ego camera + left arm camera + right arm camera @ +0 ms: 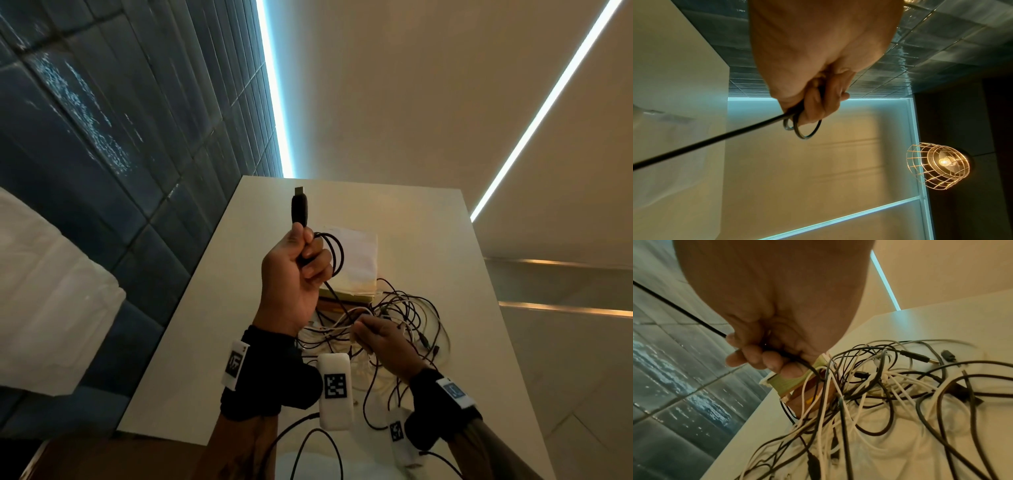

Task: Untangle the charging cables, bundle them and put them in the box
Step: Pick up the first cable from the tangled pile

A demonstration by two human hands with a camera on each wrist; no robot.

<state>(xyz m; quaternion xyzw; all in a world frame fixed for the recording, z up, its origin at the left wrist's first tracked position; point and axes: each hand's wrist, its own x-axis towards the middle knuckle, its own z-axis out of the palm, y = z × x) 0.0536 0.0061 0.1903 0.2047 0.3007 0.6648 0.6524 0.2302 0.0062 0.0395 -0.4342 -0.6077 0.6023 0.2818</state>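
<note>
The left hand (pixel 294 274) grips the coiled black cable (pixel 337 255), plug at twelve o'clock. Its taut free length slants toward five o'clock into the right hand (pixel 383 337), which pinches it above the tangle (pixel 411 318)

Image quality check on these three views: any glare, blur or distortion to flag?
Head: dim and warm; the two LED strips blow out, and wide-angle skew tilts the table. Left wrist: the caged lamp flares; the left hand is soft, and the black cable it grips is streaked. Right wrist: the right hand fills the frame out of focus; the cable tangle smears toward the edges.
</note>
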